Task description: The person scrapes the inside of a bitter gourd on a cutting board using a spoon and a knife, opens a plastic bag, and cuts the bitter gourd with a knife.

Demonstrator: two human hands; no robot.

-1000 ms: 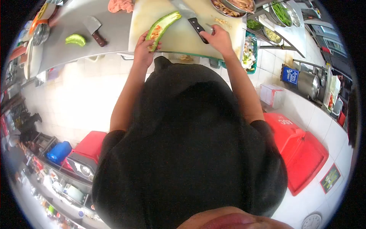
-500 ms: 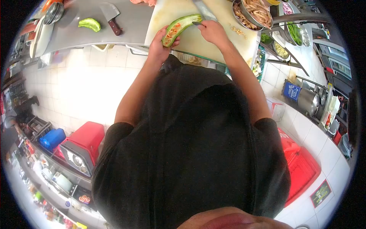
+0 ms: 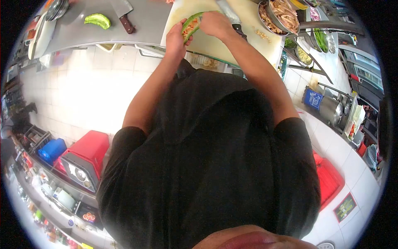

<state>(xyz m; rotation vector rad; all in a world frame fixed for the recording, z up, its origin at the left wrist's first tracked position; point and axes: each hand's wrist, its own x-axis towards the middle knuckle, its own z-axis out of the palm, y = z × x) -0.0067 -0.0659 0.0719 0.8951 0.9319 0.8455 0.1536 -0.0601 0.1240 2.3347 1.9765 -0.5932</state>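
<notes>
My left hand (image 3: 175, 40) is wrapped round the lower end of a halved bitter melon (image 3: 191, 28), its hollow side facing up with orange-red seeds and pulp inside. At the melon's upper end my right hand (image 3: 215, 25) is closed around a small spoon-like tool, mostly hidden by the fingers, its tip at the hollow. Both hands are over the pale cutting board (image 3: 215, 47). Beside my right hand lies a knife with a black handle (image 3: 239, 31). Another green melon half (image 3: 97, 20) rests on the steel counter at left.
Left of the board, a cleaver (image 3: 126, 21) lies on the steel counter (image 3: 74, 35). Small pale pieces (image 3: 262, 35) sit on the board at right. Metal bowls of sliced food (image 3: 283, 16) stand beyond them. A red bin (image 3: 89, 151) is on the floor behind at left.
My right hand has moved left and slightly up, bringing the tool into the melon's hollow. The knife's black handle has come into view. My left hand still holds the melon.
</notes>
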